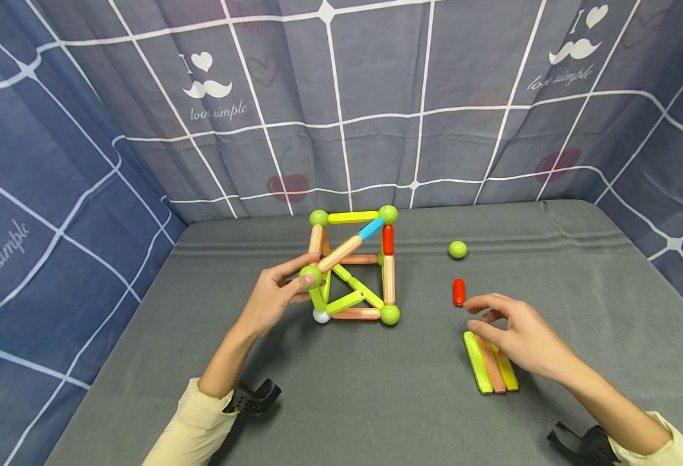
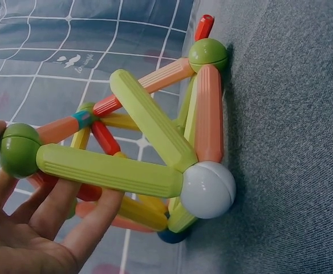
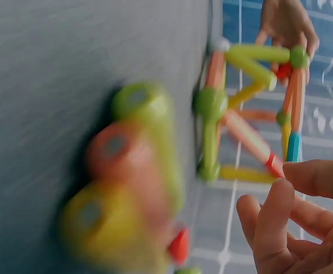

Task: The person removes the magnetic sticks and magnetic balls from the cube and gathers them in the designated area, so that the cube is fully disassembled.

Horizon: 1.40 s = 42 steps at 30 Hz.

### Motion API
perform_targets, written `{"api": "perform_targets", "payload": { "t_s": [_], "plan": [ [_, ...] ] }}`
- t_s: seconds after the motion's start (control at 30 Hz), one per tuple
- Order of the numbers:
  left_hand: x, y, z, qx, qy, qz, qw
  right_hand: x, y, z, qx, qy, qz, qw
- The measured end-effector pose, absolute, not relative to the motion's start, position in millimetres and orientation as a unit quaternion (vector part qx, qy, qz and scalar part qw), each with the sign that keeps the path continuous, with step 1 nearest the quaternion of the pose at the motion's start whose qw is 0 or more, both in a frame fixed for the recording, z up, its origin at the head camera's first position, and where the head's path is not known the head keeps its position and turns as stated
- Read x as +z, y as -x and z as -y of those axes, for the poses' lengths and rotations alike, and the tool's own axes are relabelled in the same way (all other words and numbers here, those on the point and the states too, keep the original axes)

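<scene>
1. Rod-and-ball frame (image 1: 360, 259): mid-table on grey cloth (image 1: 341, 401); rear edge and grid-pattern curtain (image 1: 382, 71) behind.
2. Left hand (image 1: 268, 298): pinching the frame's raised near-left green ball (image 1: 310, 277).
3. Right of frame: open strip of cloth, then loose green ball (image 1: 457, 250), short red rod (image 1: 459, 292).
4. Right hand (image 1: 522, 333): fingers loosely curved, narrow thumb-index gap, over lime rod (image 1: 478, 364), salmon rod (image 1: 494, 371), yellow rod (image 1: 508, 375).

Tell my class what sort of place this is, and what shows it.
Perhaps a screened-off play or filming corner: printed cloth hangs behind and at both sides of a grey surface, which bears a toy frame and loose sticks.
</scene>
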<state>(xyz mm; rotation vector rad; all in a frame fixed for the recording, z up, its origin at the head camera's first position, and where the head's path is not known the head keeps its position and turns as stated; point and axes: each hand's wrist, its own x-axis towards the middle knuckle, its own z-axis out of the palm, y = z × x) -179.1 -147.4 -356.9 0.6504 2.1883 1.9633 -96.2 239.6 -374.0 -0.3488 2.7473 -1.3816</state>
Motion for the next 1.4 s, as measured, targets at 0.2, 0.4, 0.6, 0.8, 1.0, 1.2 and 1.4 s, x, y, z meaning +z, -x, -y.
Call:
{"api": "perform_targets", "payload": {
  "t_s": [0.2,0.4,0.6,0.8,1.0,1.2,1.4],
  "plan": [
    [-355.7,179.4,145.6,0.656,-0.215,-0.720,0.067,-364.0,113.1,-188.7,-0.469,0.181,-0.864,0.034],
    [-356.6,180.5,145.3,0.659,-0.218,-0.717,0.065,-360.3,135.4,-139.4,-0.481,0.233,-0.844,0.044],
    [-356.1,179.8,144.2,0.659,-0.217,-0.716,0.069,-362.8,154.1,-111.6,-0.513,0.245,-0.821,0.056],
    [-356.3,179.9,144.4,0.658,-0.220,-0.717,0.069,-368.5,162.2,-101.4,-0.508,0.248,-0.822,0.067],
    [-356.3,179.8,146.1,0.654,-0.219,-0.721,0.067,-371.5,164.6,-98.5,-0.505,0.245,-0.825,0.060],
    [-356.8,179.8,147.5,0.653,-0.218,-0.722,0.064,-376.5,164.0,-101.7,-0.513,0.235,-0.823,0.063],
    [-357.0,180.2,148.0,0.654,-0.217,-0.722,0.065,-381.1,161.0,-107.1,-0.544,0.228,-0.805,0.061]
  ]
}}
